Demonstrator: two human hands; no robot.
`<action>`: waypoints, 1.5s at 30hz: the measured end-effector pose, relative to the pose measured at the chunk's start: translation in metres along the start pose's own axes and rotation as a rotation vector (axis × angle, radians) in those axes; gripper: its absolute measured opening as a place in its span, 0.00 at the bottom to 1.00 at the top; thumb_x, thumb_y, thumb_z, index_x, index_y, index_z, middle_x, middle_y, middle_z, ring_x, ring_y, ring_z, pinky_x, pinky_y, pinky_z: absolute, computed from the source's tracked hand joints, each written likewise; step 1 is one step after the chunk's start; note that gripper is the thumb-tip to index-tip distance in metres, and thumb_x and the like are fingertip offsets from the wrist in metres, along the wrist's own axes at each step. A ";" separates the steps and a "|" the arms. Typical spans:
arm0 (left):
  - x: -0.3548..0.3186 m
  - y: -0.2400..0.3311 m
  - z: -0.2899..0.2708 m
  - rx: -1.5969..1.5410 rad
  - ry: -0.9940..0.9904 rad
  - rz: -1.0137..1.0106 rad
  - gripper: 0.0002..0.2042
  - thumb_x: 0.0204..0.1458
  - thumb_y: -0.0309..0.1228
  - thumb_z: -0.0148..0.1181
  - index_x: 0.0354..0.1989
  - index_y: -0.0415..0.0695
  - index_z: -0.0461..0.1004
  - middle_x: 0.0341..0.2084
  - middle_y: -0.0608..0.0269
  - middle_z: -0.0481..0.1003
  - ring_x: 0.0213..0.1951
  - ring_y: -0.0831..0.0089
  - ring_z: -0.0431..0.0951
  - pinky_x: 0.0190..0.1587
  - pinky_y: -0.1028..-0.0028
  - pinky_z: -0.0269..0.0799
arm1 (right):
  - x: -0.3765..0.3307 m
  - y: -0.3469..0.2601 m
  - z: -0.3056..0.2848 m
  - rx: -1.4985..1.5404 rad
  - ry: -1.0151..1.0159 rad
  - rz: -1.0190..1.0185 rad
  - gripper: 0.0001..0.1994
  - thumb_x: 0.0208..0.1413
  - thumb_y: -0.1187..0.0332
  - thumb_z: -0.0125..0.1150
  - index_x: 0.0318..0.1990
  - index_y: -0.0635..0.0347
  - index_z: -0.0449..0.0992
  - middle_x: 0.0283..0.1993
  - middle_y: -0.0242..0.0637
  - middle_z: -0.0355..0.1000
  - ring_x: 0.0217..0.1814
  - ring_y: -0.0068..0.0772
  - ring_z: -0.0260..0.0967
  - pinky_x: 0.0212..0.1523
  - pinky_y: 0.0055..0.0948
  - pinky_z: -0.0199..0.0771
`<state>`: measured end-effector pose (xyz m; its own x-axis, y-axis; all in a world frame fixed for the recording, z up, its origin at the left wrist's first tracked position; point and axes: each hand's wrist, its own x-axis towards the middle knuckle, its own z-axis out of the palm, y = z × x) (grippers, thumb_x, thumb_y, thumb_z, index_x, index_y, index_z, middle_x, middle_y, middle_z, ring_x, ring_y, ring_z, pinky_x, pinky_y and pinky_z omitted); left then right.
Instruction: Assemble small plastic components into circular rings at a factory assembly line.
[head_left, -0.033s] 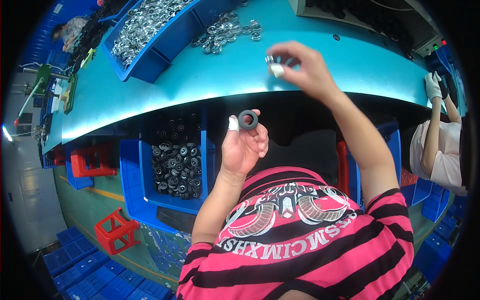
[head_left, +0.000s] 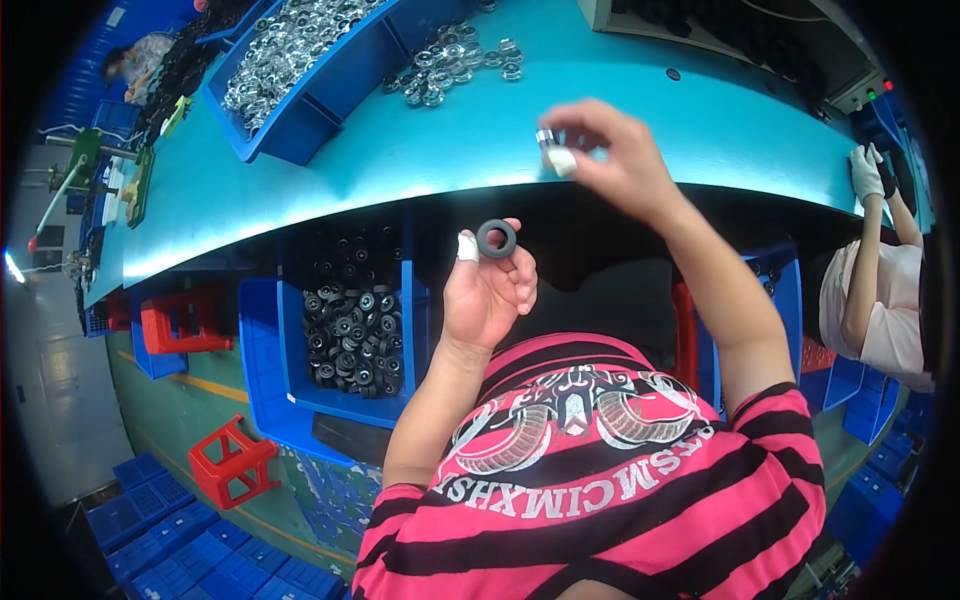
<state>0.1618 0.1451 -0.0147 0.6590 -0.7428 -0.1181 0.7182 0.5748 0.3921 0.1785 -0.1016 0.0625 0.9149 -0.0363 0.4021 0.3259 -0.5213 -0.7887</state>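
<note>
My left hand (head_left: 490, 295) pinches a black rubber ring (head_left: 496, 238), like a small toy tyre, between thumb and fingers, with its open hole facing up. White tape or a finger cover wraps the thumb. Farther out, above the table's near edge, my right hand (head_left: 620, 160) grips a small shiny silver wheel hub (head_left: 546, 138) between its white-covered thumb and index finger. The hub and the ring are apart. Loose shiny hubs (head_left: 455, 62) lie on the turquoise table (head_left: 600, 60), beyond the right hand.
A blue bin (head_left: 300, 145) full of shiny hubs stands on the table at far left. Below the table edge, a blue crate (head_left: 290, 370) holds black wheels (head_left: 355, 335). Red stools (head_left: 232, 462) stand at left. A co-worker's gloved hands (head_left: 868, 172) are at the right.
My right hand has come slightly nearer to me with the silver hub in its fingers. The left hand and the rubber ring stay in place.
</note>
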 end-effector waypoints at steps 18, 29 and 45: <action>0.007 -0.013 -0.001 0.105 -0.017 -0.049 0.33 0.71 0.59 0.31 0.61 0.39 0.68 0.34 0.60 0.71 0.31 0.70 0.71 0.30 0.72 0.70 | -0.109 -0.010 0.044 0.809 0.022 0.470 0.17 0.57 0.78 0.67 0.55 0.64 0.76 0.48 0.31 0.75 0.48 0.18 0.74 0.50 0.23 0.77; 0.007 -0.010 0.000 0.064 -0.050 -0.065 0.32 0.72 0.56 0.34 0.63 0.36 0.66 0.35 0.59 0.69 0.33 0.70 0.69 0.34 0.72 0.70 | -0.113 -0.014 0.042 0.820 0.041 0.492 0.17 0.57 0.79 0.65 0.54 0.64 0.76 0.47 0.29 0.74 0.46 0.17 0.73 0.48 0.22 0.76; 0.003 -0.013 0.003 0.074 -0.053 -0.051 0.32 0.72 0.54 0.34 0.66 0.35 0.65 0.36 0.58 0.70 0.33 0.70 0.70 0.34 0.72 0.70 | -0.122 -0.014 0.040 0.894 0.058 0.509 0.19 0.54 0.81 0.68 0.53 0.62 0.75 0.52 0.33 0.74 0.52 0.23 0.73 0.56 0.27 0.75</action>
<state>0.1536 0.1348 -0.0178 0.6079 -0.7887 -0.0917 0.7306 0.5105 0.4534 0.0721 -0.0555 0.0062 0.9889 -0.1292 -0.0729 -0.0166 0.3918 -0.9199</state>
